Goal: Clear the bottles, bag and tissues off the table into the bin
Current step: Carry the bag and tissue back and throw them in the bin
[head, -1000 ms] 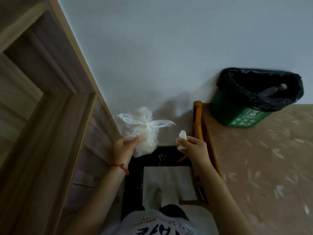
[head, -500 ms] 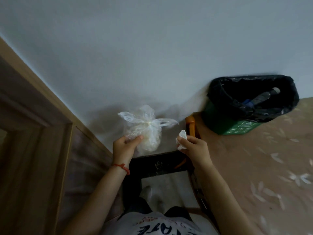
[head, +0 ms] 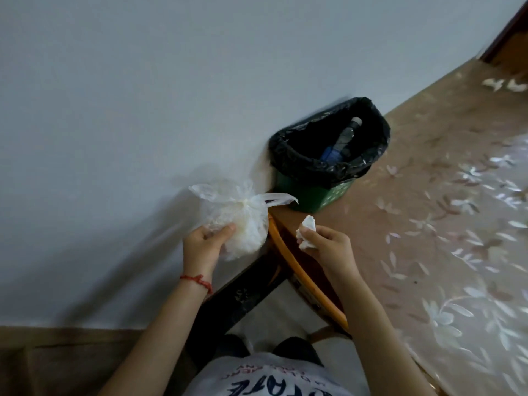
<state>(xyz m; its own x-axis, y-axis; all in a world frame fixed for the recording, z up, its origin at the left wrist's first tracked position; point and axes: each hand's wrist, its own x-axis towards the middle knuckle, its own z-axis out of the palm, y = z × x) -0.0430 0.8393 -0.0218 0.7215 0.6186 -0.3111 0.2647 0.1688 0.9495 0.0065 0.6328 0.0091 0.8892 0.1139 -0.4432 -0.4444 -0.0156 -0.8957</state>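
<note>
My left hand (head: 203, 244) grips a knotted, translucent white plastic bag (head: 244, 217) held up in front of the wall. My right hand (head: 328, 244) pinches a crumpled white tissue (head: 307, 231) over the table's corner. The green bin (head: 328, 155) with a black liner stands on the table against the wall, a little beyond and to the right of both hands. Inside it lies a clear plastic bottle (head: 344, 138) with a blue label and grey cap.
The table (head: 428, 224) has a beige flowered cloth and an orange wooden edge (head: 297, 270) running toward me. More white tissues (head: 505, 84) lie at its far right end. A grey wall fills the left; dark floor shows below.
The view has swung right and down, so the bin now appears closer and its inside shows. Both hands still hold the bag and tissue, now nearer to the bin.
</note>
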